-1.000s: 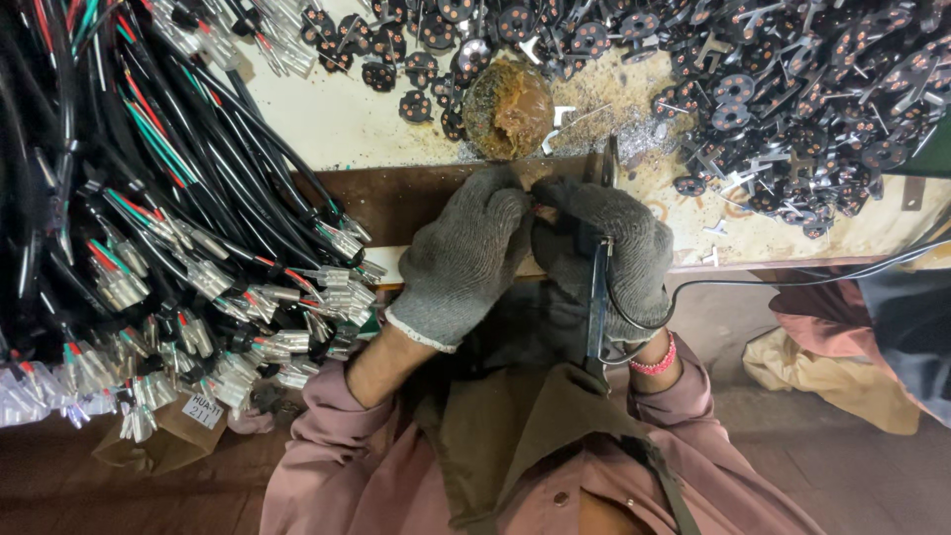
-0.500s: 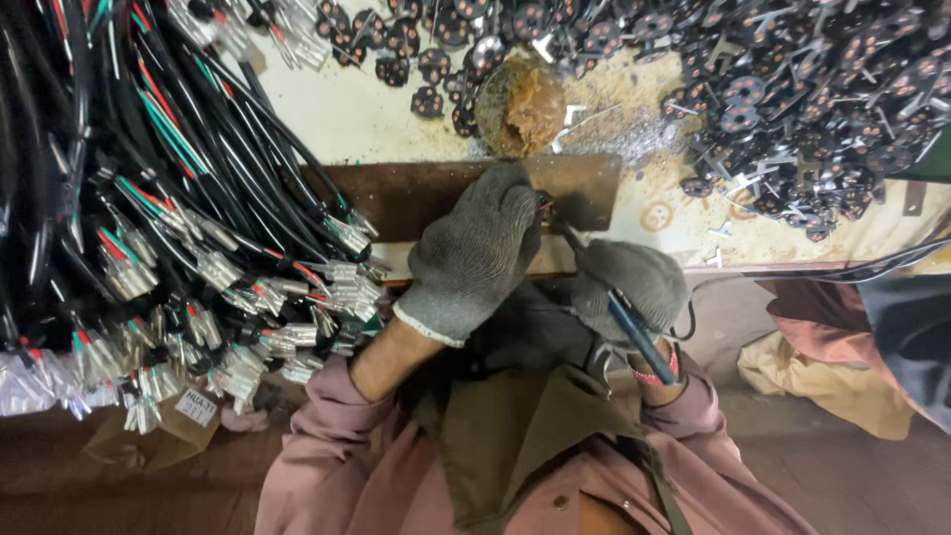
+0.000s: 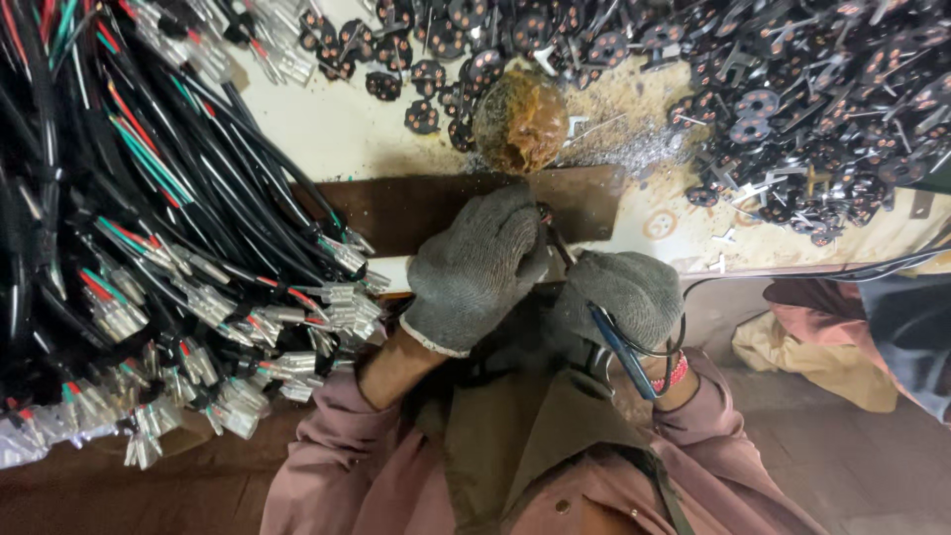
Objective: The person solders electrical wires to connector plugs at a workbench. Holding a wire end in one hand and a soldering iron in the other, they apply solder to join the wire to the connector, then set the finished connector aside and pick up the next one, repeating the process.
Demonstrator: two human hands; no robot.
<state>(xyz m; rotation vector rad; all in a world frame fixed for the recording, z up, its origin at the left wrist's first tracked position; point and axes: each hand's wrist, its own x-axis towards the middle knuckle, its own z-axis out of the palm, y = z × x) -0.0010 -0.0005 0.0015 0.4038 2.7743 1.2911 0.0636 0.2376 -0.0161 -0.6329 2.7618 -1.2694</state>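
Black cables (image 3: 109, 208) make up the largest mass, filling the left side of the tabletop (image 3: 327, 129); their ends carry clear connectors (image 3: 327, 307) with red and green wires, and these spill toward the left hand. A heap of small dark discs (image 3: 822, 109) with metal tabs covers the upper right and runs along the top edge. A dark brown strip (image 3: 416, 208) lies across the tabletop just beyond the hands, its long axis left to right. Behind it sits a round rusty-brown lump (image 3: 520, 121), with pale dust and metal shavings (image 3: 634, 139) scattered beside it.

The left hand (image 3: 475, 267), in a grey knit glove, is curled shut over the near edge of the strip; what its fingertips pinch is hidden. The right hand (image 3: 619, 297), gloved likewise, is closed round a slim tool (image 3: 604, 327) with a blue handle. The tool's long axis runs diagonally: the handle points back toward the right wrist, the metal tip points up and left, meeting the left hand's fingertips above the strip. A thin dark cord (image 3: 674, 342) loops from the handle round the right wrist. Crumpled cloth (image 3: 812, 347) lies off to the right, below the tabletop edge.
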